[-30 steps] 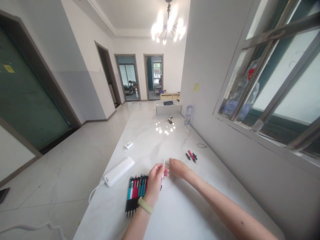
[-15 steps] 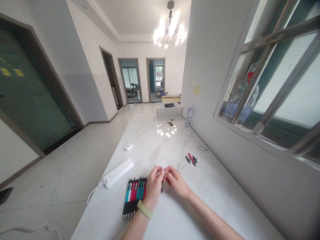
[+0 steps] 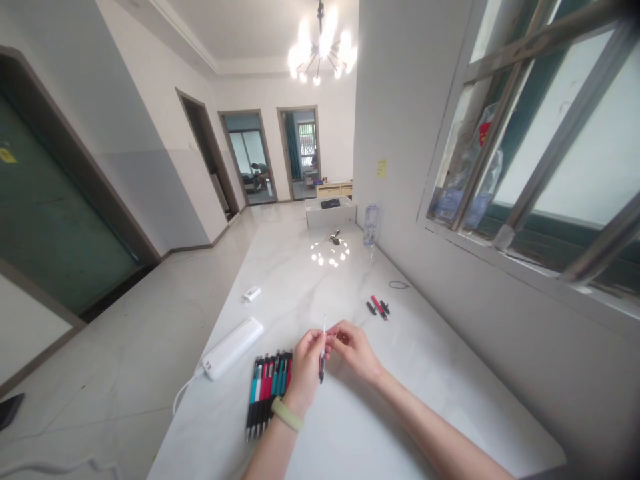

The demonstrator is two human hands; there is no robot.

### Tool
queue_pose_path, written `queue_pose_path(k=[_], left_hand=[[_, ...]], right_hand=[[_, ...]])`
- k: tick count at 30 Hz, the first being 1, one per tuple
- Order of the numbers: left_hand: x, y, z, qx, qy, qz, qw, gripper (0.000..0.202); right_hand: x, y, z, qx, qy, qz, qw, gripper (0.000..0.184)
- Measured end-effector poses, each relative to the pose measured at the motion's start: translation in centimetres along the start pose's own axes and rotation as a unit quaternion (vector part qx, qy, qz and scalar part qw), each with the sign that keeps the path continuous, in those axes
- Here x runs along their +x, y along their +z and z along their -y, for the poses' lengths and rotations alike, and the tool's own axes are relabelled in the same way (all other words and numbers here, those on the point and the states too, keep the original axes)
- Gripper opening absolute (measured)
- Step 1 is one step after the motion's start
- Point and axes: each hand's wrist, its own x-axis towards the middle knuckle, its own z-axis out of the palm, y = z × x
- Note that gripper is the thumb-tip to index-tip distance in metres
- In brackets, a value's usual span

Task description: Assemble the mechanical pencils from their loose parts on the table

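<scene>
My left hand (image 3: 305, 363) is closed around a thin pen refill (image 3: 323, 348), white at the top and dark at the bottom, held upright over the white marble table (image 3: 400, 373). My right hand (image 3: 353, 348) pinches the same refill from the right, fingertips meeting the left hand's. A row of several pens (image 3: 267, 390) in teal, red and black lies just left of my left wrist, which wears a yellow-green band. Loose red and black pen parts (image 3: 377, 308) lie farther back to the right.
A white power strip (image 3: 231, 348) with a cord lies left of the pens near the table's left edge. A small white item (image 3: 251, 293), a thin black ring (image 3: 399, 285), a white box (image 3: 331, 212), keys (image 3: 334, 237) and a clear bottle (image 3: 370, 225) sit farther back. The wall and window run along the right.
My right hand came from the table beside the refill to meet my left hand and pinch the refill. The view shifted slightly.
</scene>
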Motion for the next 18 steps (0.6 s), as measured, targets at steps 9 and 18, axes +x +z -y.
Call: queue_pose_path(k=[9, 18], left_hand=[[-0.5, 0.1, -0.5, 0.105, 0.041, 0.038, 0.993, 0.028], [-0.9, 0.3, -0.8, 0.135, 0.046, 0.044, 0.989, 0.027]], right_hand=[[1.5, -2.9, 0.5, 0.2, 0.074, -0.087, 0.973, 0.03], [1.1, -2.5, 0.9, 0.187, 0.077, -0.078, 0.976, 0.027]])
